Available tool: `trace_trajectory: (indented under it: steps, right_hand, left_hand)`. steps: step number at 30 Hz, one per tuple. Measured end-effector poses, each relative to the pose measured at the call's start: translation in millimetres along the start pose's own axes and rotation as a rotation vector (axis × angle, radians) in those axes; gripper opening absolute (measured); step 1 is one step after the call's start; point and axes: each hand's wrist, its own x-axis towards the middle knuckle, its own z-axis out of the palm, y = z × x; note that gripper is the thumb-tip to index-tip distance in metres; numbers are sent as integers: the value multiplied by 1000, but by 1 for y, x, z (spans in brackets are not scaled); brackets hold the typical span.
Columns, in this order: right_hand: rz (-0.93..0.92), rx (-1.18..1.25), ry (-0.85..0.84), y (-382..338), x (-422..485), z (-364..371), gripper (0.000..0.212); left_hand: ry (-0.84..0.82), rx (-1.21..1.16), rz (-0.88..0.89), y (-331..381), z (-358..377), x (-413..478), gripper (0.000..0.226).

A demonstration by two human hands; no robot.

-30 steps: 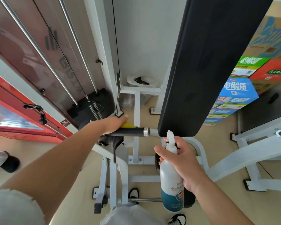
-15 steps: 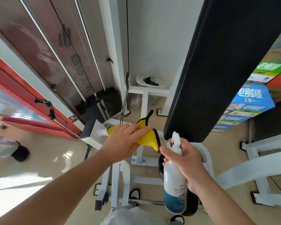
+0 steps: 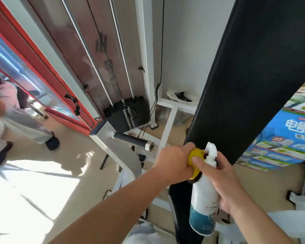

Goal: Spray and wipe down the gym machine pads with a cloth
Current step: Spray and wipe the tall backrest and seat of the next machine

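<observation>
The long black pad (image 3: pixel 253 85) slants down the frame's right. At its lower end the yellow cloth (image 3: pixel 195 154) is bunched in the left hand (image 3: pixel 173 164) grip. The right hand (image 3: pixel 225 180) grips the spray bottle (image 3: pixel 203 199). It looks like the gap between spraying and wiping, so the next move is probably to spread the cloth flat against the pad.

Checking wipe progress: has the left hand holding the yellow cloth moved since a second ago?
Yes. The left hand, gripping the yellow cloth, has left the black chrome-capped handle grip and moved right, beside the white spray bottle.
</observation>
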Motion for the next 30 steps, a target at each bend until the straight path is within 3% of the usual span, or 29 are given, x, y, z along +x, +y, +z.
trace_trajectory:
  steps: [2, 4, 10, 13, 16, 19, 22, 25, 29, 30]
  right_hand:
    - [-10, -26, -6, -9, -6, -29, 44]
    - [-26, -77, -16, -18, -10, -58, 44]
    - [-61, -66, 41, -45, -10, -104, 42]
    - [-76, -33, 65, -67, 0, -111, 46]
    - [-119, -47, 93, -95, 13, -113, 49]
    - [-161, -34, 103, -131, 28, -110, 48]
    - [-219, -20, 136, -173, 48, -107, 47]
    - [-263, -43, 149, -217, 68, -105, 52]
    - [-285, -39, 154, -275, 91, -103, 56]
    - [-292, -41, 160, -287, 95, -102, 57]
  left_hand:
    - [28, -279, -247, 14, 17, -3, 36]
    - [72, -537, -388, 26, 36, -7, 36]
    - [77, -1043, -577, 74, 35, 11, 13]
    - [49, -1414, -737, 94, 12, 39, 36]
    - [53, -1670, -660, 110, -14, 61, 44]
    - [-15, -1694, -498, 117, -44, 86, 54]
    - [-64, -1560, -385, 125, -77, 115, 58]
    - [27, -1449, -396, 134, -102, 140, 42]
    - [172, -1458, -439, 135, -129, 176, 64]
    - [227, -1447, -423, 134, -137, 183, 60]
